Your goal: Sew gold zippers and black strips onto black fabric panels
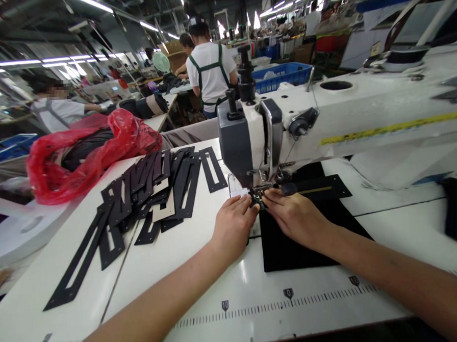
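Both hands are working just below the sewing machine (250,139): the left hand (233,224) is lying flat on the white surface (203,274), grip apart, while the right hand (294,213) is pinching the black fabric (290,249) at the needle. Black frame-shaped cutouts (153,190) are lying left of the machine.

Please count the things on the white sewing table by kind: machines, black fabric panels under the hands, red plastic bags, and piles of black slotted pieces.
Sewing machine: 1
Black fabric panel: 1
Red plastic bag: 1
Pile of black slotted pieces: 1
Total: 4
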A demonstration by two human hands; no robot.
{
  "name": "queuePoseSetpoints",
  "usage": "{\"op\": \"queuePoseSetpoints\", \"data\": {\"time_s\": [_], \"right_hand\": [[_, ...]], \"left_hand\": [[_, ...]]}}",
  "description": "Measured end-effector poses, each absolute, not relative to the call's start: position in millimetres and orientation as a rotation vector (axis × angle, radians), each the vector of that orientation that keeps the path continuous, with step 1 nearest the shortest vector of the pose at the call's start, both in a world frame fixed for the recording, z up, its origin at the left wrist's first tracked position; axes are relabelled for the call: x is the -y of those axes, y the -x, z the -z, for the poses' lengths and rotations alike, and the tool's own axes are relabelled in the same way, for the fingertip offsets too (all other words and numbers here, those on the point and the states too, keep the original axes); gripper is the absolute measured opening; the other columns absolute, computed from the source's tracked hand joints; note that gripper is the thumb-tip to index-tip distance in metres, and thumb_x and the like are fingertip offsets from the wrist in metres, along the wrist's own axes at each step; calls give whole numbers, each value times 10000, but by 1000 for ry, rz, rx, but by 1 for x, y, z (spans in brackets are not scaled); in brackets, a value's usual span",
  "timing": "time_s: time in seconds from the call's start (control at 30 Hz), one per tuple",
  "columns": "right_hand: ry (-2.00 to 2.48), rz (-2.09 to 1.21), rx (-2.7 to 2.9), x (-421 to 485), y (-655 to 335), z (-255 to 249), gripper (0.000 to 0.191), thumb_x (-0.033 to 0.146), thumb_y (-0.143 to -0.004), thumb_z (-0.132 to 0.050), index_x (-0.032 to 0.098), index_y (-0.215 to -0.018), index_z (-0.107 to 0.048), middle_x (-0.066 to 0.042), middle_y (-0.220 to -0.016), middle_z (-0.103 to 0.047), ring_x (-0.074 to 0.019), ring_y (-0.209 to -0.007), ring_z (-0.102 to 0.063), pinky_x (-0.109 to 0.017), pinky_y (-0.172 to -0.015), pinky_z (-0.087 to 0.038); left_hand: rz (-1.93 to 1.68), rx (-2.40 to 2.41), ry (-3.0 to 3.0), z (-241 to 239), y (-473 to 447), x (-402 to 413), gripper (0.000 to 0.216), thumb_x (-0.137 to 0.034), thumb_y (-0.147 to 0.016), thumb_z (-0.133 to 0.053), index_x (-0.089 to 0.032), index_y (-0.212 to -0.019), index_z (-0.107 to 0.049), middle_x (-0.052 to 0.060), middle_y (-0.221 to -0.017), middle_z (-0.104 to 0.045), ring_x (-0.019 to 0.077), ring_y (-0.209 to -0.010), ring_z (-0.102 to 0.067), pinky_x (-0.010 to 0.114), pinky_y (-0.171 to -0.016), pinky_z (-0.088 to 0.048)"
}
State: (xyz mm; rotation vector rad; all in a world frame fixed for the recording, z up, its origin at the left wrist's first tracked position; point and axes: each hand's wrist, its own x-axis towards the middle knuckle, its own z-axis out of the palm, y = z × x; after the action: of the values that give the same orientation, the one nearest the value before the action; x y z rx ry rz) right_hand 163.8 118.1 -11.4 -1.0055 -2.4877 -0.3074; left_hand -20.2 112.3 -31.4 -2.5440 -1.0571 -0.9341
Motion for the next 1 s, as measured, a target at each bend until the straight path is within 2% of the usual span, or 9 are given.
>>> {"op": "queuePoseSetpoints", "data": {"time_s": [0.2, 0.5, 0.67, 0.83, 1.0], "right_hand": [[1042, 298, 2479, -117, -163, 13, 249, 122, -875, -436, 85, -1021, -633, -125, -1105, -635, -227, -1016, -593, -378, -913, -483], [1145, 335, 2500, -112, -157, 16, 280, 95, -859, -454, 58, -1083, -617, -132, -1155, -609, -237, -1072, -560, -383, -938, -462], [1130, 327, 2527, -113, -158, 14, 269, 102, -865, -449, 62, -1067, -622, -127, -1156, -610, -229, -1062, -565, -372, -945, -455], [1003, 370, 2490, -121, -162, 12, 243, 99, -857, -456, 75, -1029, -627, -123, -1070, -645, -218, -976, -602, -348, -907, -476], [942, 399, 2520, -129, -165, 10, 246, 76, -839, -445, 104, -1014, -615, -99, -1013, -661, -207, -926, -615, -351, -881, -485]], "left_hand": [[885, 1053, 2530, 30, 21, -111, 188, -130, -878, -465, -121, -911, -650, 135, -973, -689, 242, -959, -648, 419, -858, -515], [856, 965, 2606, 27, 31, -120, 161, -174, -894, -477, -156, -924, -634, 90, -947, -695, 222, -927, -660, 473, -962, -441], [848, 987, 2582, 29, 29, -120, 133, -159, -882, -492, -159, -891, -625, 98, -951, -691, 221, -904, -662, 437, -945, -464], [838, 1018, 2542, 26, 22, -119, 154, -151, -882, -476, -135, -899, -628, 97, -916, -681, 208, -888, -653, 411, -901, -493], [828, 1105, 2543, 28, 18, -118, 139, -111, -859, -494, -109, -889, -630, 127, -952, -669, 208, -957, -630, 376, -902, -483]]}}
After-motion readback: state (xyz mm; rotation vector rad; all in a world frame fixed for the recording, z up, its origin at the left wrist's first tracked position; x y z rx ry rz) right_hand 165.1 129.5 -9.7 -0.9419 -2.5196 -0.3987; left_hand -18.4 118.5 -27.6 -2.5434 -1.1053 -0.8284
